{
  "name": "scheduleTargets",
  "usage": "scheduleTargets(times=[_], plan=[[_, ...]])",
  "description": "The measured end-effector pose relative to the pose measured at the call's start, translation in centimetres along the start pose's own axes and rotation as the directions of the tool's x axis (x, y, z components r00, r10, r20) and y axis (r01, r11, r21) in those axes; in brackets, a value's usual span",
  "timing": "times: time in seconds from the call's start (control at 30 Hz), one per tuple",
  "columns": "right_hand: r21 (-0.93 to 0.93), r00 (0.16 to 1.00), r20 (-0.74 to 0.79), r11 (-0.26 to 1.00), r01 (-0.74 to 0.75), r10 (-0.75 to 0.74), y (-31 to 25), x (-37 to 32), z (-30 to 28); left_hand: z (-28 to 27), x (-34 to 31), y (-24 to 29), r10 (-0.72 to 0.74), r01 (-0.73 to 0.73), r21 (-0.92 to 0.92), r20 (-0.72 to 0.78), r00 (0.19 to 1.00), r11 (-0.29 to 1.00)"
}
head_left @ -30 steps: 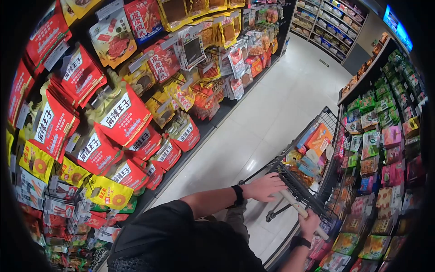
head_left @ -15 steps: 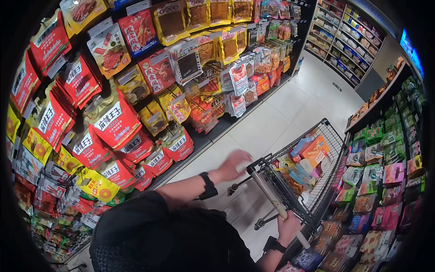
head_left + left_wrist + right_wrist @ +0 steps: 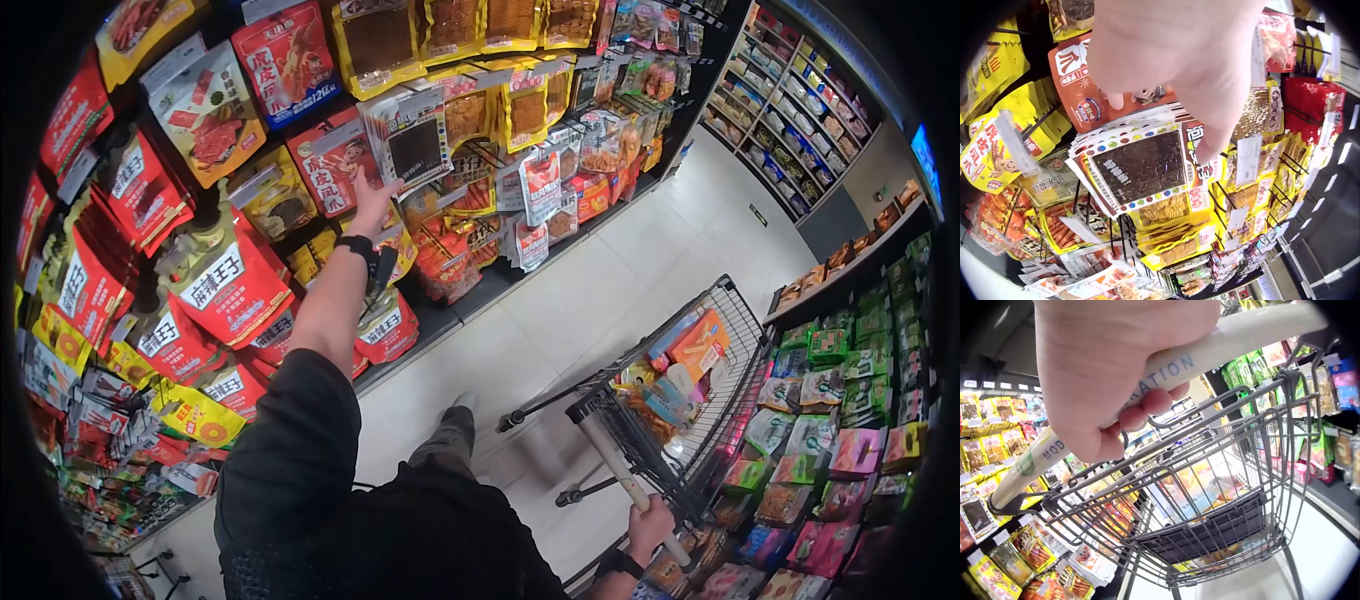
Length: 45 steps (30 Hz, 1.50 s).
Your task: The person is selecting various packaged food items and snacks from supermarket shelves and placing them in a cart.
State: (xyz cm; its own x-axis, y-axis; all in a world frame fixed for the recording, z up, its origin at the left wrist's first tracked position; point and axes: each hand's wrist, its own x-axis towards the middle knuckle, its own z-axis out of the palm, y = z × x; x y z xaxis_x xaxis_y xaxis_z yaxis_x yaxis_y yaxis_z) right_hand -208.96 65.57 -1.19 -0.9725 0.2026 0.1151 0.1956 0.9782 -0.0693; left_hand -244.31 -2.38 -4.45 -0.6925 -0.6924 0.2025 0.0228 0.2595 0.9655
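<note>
My left hand (image 3: 372, 208) reaches out to the hanging snacks on the left shelf, thumb and fingers spread apart. Right at its fingertips hangs a stack of white-edged snack packets (image 3: 420, 140) with a dark window in front. In the left wrist view, the thumb overlaps the right edge of that dark-windowed packet (image 3: 1141, 165), and a red packet (image 3: 1094, 106) hangs behind the fingers. My right hand (image 3: 652, 525) grips the pale handle (image 3: 612, 455) of a shopping cart, fingers curled round the bar (image 3: 1235, 339).
The wire cart (image 3: 735, 385) carries several packages, among them an orange box (image 3: 698, 342). Large red bags (image 3: 235, 290) hang at the left. Green and pink packets (image 3: 860, 450) line the right shelf. Pale tiled floor (image 3: 600, 270) runs along the aisle between.
The left hand has left the cart handle and reached up and left to the hanging packets. The right hand has stayed on the handle. The view has shifted.
</note>
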Motion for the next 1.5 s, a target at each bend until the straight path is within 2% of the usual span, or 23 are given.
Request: scheduleTargets(times=[0.07,0.13,0.2,0.23,0.3,0.4,0.47,0.53,0.6,0.67,0.7,0.77,0.83,0.93,0.97,1.1,1.2,1.27,1.33,1.37,1.4,1.47,1.5], plan=[[-0.029,1.0,-0.01,1.0,0.002,-0.003,0.9,0.9,0.6,0.3,1.5,1.6,-0.064,0.061,0.126,0.02,0.998,0.99],[0.048,1.0,-0.023,0.999,-0.009,0.01,2.8,0.1,1.4,0.8,3.3,-0.3,-0.079,0.075,0.066,0.064,0.995,0.995],[-0.072,0.997,0.072,0.997,0.009,-0.004,2.0,2.3,1.1,2.7,6.3,-1.5,0.026,-0.014,0.202,-0.056,0.998,0.979],[-0.079,0.997,0.074,0.997,0.017,-0.011,2.1,2.6,1.2,3.3,7.1,-1.6,0.04,-0.026,0.192,-0.07,0.997,0.981],[-0.076,1.0,-0.023,0.997,0.013,-0.015,2.9,2.5,1.2,4.2,6.9,-0.9,0.024,0.002,0.185,-0.136,0.99,0.983],[-0.04,0.997,0.066,0.998,-0.042,0.045,4.1,2.8,0.7,3.5,6.5,-0.8,0.006,0.035,0.178,-0.226,0.974,0.983],[-0.034,0.993,0.114,0.999,-0.042,0.045,4.5,3.0,0.9,3.2,6.0,-1.5,0.186,-0.167,0.115,-0.173,0.967,0.979],[-0.052,0.999,0.013,0.997,-0.048,0.049,5.3,3.0,1.8,3.6,4.3,-1.2,0.232,-0.189,0.207,-0.207,0.95,0.96],[-0.011,0.997,0.019,0.997,-0.081,0.081,4.8,3.9,1.7,4.2,3.8,-1.4,0.342,-0.231,0.348,-0.305,0.889,0.909],[0.029,0.994,0.017,0.993,-0.111,0.111,4.8,5.0,1.7,4.7,3.4,-1.5,0.357,-0.249,0.329,-0.326,0.876,0.911],[-0.022,0.993,0.04,0.994,-0.11,0.111,5.1,5.3,1.7,5.2,3.1,-1.5,0.418,-0.272,0.394,-0.352,0.837,0.878],[-0.068,0.992,0.065,0.992,-0.103,0.107,5.4,5.6,1.9,5.7,2.4,-0.9,0.408,-0.248,0.401,-0.389,0.826,0.882],[-0.081,0.974,0.131,0.981,-0.177,0.187,5.3,6.0,2.5,5.8,1.9,-0.8,0.413,-0.24,0.408,-0.416,0.81,0.881],[-0.175,0.963,0.196,0.973,-0.15,0.183,3.6,6.7,-1.1,6.7,1.2,-0.9,0.322,-0.168,0.347,-0.453,0.831,0.923],[-0.177,0.994,0.049,0.98,-0.088,0.099,2.8,7.1,-1.0,6.6,1.1,-0.3,0.326,-0.169,0.349,-0.463,0.824,0.922],[-0.188,0.986,0.083,0.974,-0.128,0.146,3.2,8.2,0.6,6.2,1.3,0.2,0.319,-0.132,0.373,-0.502,0.804,0.918],[-0.167,0.995,0.005,0.981,-0.102,0.104,4.5,9.4,-0.4,6.6,0.8,-0.5,0.295,-0.068,0.405,-0.532,0.794,0.912],[-0.209,0.989,0.008,0.968,-0.141,0.145,5.4,9.7,0.3,6.6,0.9,-0.6,0.364,-0.085,0.449,-0.584,0.726,0.889],[-0.24,0.988,0.067,0.964,-0.116,0.136,4.2,10.1,-1.0,6.5,0.9,0.1,0.357,-0.071,0.451,-0.591,0.724,0.889],[-0.408,0.976,0.082,0.9,-0.153,0.203,6.3,10.0,1.3,6.4,0.8,0.5,0.35,-0.053,0.453,-0.604,0.716,0.89],[-0.404,0.978,0.083,0.904,-0.142,0.19,7.3,10.4,1.8,6.4,0.8,0.3,0.352,-0.047,0.456,-0.612,0.708,0.889],[-0.158,0.991,0.025,0.979,-0.125,0.131,8.4,11.2,2.4,6.4,1.1,-0.5,0.307,-0.004,0.435,-0.63,0.713,0.901],[-0.162,0.997,0.009,0.984,-0.077,0.08,7.8,11.7,2.1,5.8,1.2,-0.4,0.259,0.017,0.4,-0.624,0.737,0.917]])
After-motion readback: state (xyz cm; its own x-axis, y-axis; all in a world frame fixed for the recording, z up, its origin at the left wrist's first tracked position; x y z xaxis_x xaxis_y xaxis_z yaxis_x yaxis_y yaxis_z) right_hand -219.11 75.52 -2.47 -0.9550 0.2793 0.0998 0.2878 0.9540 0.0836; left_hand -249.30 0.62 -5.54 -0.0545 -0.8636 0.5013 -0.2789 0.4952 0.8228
